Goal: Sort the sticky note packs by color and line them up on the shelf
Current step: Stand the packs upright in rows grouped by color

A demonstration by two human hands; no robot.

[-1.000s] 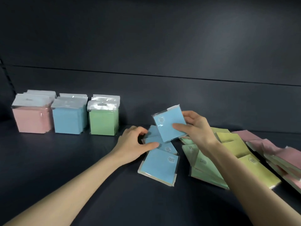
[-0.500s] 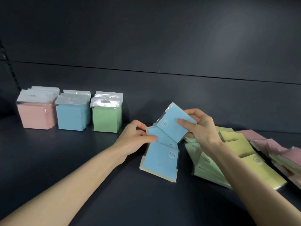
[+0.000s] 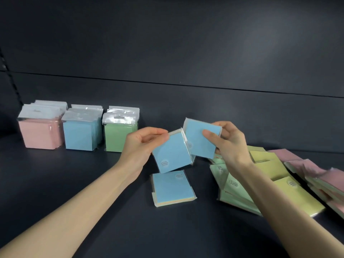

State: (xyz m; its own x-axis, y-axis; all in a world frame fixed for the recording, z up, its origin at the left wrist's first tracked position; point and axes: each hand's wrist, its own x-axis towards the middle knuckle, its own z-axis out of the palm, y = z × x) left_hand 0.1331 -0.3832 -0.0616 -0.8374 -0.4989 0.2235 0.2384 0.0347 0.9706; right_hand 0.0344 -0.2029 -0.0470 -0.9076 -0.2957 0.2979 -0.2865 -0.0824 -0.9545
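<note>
From the head camera, both hands are up over the dark shelf, each with a blue pack of its own. The left hand pinches the top corner of one blue pack between thumb and curled fingers; that pack hangs tilted, with its lower edge just above the shelf. The right hand clamps a second blue pack, thumb across the front face and fingers behind. The two packs meet edge to edge in the middle, the right one a little higher.

A third blue pack lies flat on the shelf right below them. It and the left-hand pack each carry a small round white sticker with a few dark lines of print, far too small to read.

At the back left, three rows stand upright side by side against the rear panel: the pink row, the blue row and the green row, all with clear plastic hang tabs on top. To the right, under and past the right forearm, loose packs lie overlapping: pale green packs nearest, yellow packs beyond them, and pink packs at the far edge. Some show the same round sticker, just as unreadable
</note>
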